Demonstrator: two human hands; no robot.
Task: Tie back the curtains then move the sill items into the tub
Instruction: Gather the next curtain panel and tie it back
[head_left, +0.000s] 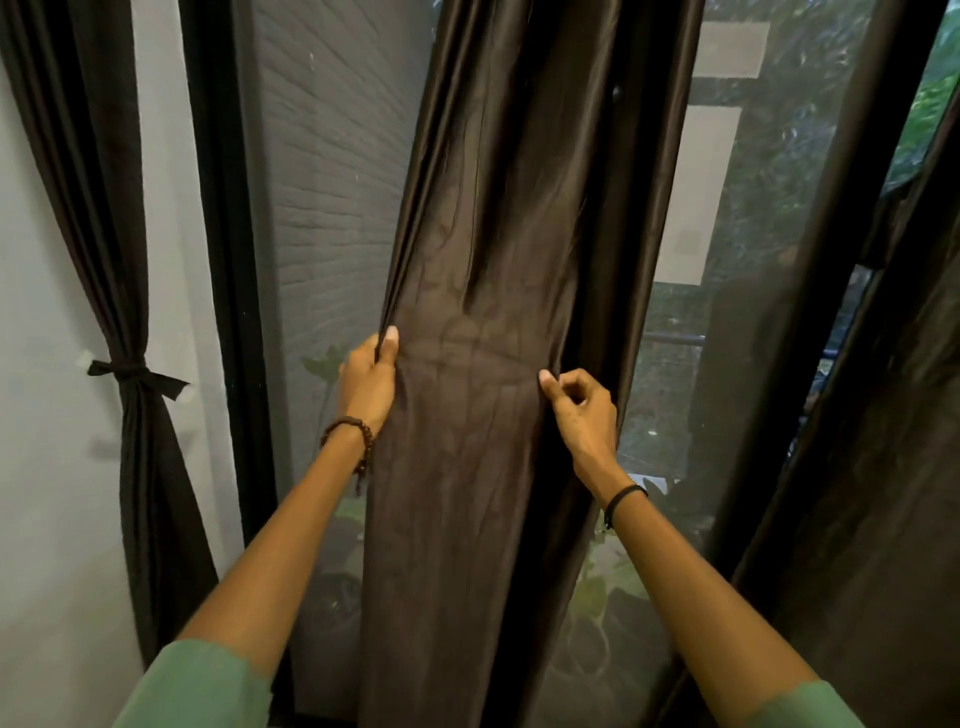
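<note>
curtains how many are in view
3: tied curtain far left; middle curtain gripped by left hand and right hand; loose curtain at right edge. Others may be hidden.

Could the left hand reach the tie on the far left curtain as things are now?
Probably yes, but not at once. The left hand grips the edge of the middle curtain, so it must let go first. Between it and the tie lie only the window frame and the wall.
</note>
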